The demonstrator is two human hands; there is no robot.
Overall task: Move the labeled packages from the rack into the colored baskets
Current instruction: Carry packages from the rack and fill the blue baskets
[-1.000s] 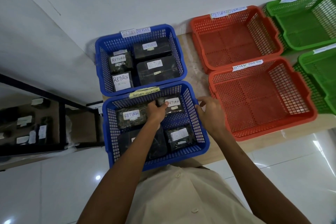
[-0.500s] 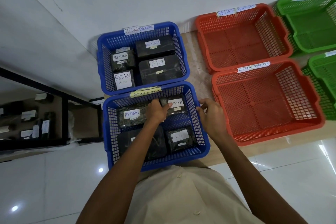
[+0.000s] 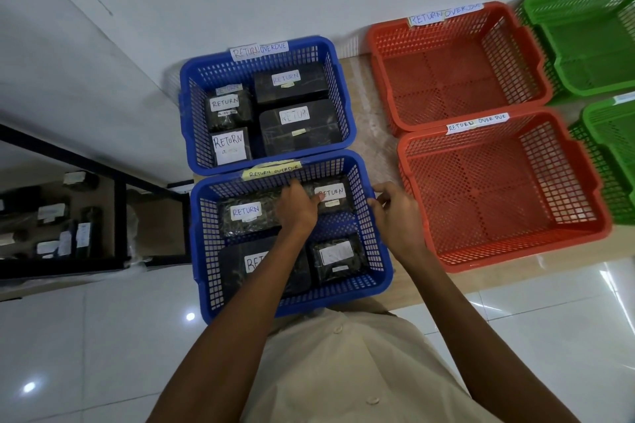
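The near blue basket [image 3: 385, 271] holds several dark wrapped packages with white RETURN labels. My left hand [image 3: 296, 207] reaches into its far end, between a long package [image 3: 245, 215] and a smaller package [image 3: 334, 196]. Its fingers curl down over the left end of the smaller package and the thumb lies on that label. My right hand [image 3: 395, 213] grips the basket's right rim with curled fingers. Two more packages [image 3: 338, 256] lie at the near end, one partly hidden under my left forearm. The far blue basket [image 3: 345, 106] also holds several labeled packages.
Two empty red baskets [image 3: 584, 189] [image 3: 531, 55] tagged RETURN OVERDUE stand to the right on the wooden counter [image 3: 374, 148]. Green baskets [image 3: 584, 45] sit beyond them at the right edge. The black rack [image 3: 120, 216] with more labeled packages is at the left, low against the wall.
Both hands stay almost where they were. My left thumb has slid a little onto the smaller package's label. The view has shifted slightly.
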